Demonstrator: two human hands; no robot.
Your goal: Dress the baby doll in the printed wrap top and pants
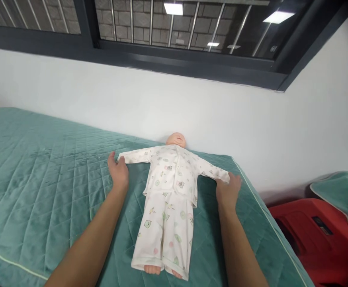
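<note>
A baby doll [176, 139] lies on its back on the green quilted cover, its head towards the wall. It wears a white printed shirt [169, 171] with the sleeves spread out to both sides, and matching white trousers [165, 227]. The tips of its feet [152, 270] show at the trouser hems. At the end of the sleeve on the left, my left hand [119, 172] has its thumb and fingers around the cuff. My right hand [228, 192] grips the cuff of the other sleeve. The fingertips under the cuffs are partly hidden.
The green quilted cover [57, 171] spreads over the bed, with its piped edge at the right. Behind it rise a white wall [150, 99] and a dark-framed barred window [186, 59]. A red plastic object [320, 239] stands at the right, partly under green cloth [341, 191].
</note>
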